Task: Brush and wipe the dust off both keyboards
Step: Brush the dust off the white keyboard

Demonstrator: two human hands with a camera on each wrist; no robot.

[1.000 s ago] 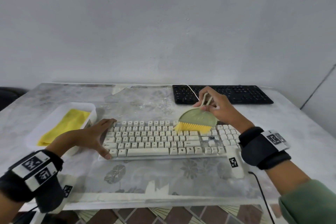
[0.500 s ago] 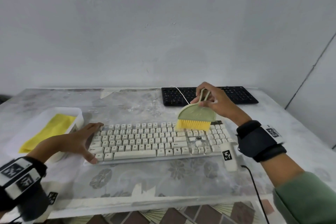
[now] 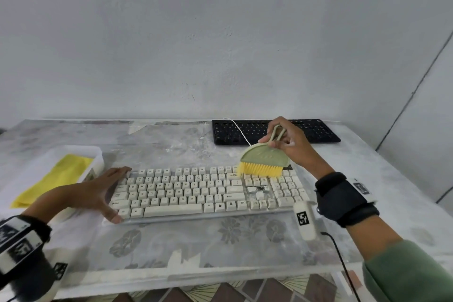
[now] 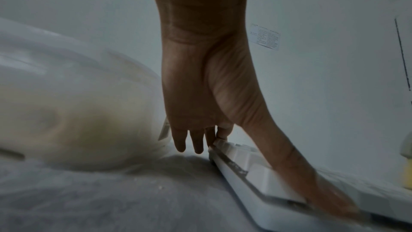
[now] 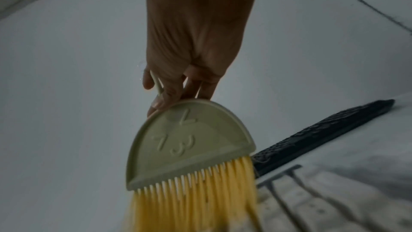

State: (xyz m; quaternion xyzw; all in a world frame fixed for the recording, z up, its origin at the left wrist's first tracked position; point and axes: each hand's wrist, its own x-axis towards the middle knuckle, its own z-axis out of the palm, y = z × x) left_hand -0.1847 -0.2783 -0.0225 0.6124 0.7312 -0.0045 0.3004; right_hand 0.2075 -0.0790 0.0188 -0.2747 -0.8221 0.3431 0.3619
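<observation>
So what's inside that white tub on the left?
A folded yellow cloth lies inside the white tub, filling most of it. Whatever might sit beneath the cloth is covered, and the left hand hides the tub's near corner.

The left hand [image 3: 98, 189] is stretched forward from the lower left with fingers straight and thumb [image 4: 289, 165] spread wide, laid flat and gripping nothing. The right hand [image 3: 291, 144] is raised further forward on the right, its fingers curled round a thin handle and its wrist bent downward. Dark straps are worn on both wrists, and a green sleeve [image 3: 407, 274] on the right forearm
</observation>
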